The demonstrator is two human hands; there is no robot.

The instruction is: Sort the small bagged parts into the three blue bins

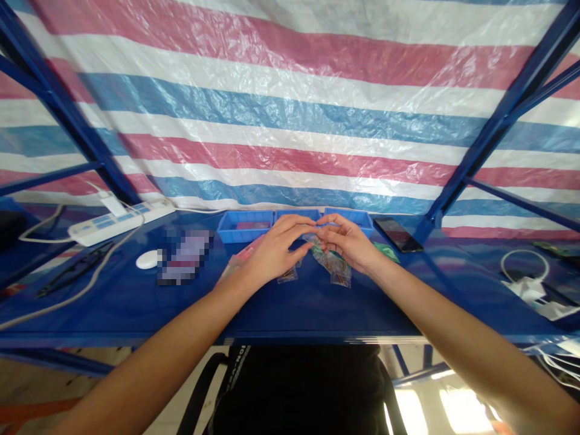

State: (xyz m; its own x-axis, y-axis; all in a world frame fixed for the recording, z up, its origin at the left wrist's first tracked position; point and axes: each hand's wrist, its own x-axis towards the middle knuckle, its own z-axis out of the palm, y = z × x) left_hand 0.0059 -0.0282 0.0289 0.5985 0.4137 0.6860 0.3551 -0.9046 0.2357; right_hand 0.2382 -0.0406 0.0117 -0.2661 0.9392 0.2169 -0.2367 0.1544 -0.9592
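Observation:
Above the middle of the blue table, my left hand and my right hand meet at the fingertips. Both hands are closed in a pinch, and what sits between the fingers is too small to make out. Just below them lie clear plastic bags with thin brownish pieces inside, and a smaller clear bag is beside my left thumb. Pink packets lie partly hidden behind my left wrist. Green packaging shows past my right hand.
Three blue bins stand in a row along the back. A black phone lies right of them. To the left are a power strip, a white round object, black tweezers-like tool and a cable. A coiled white cable is far right.

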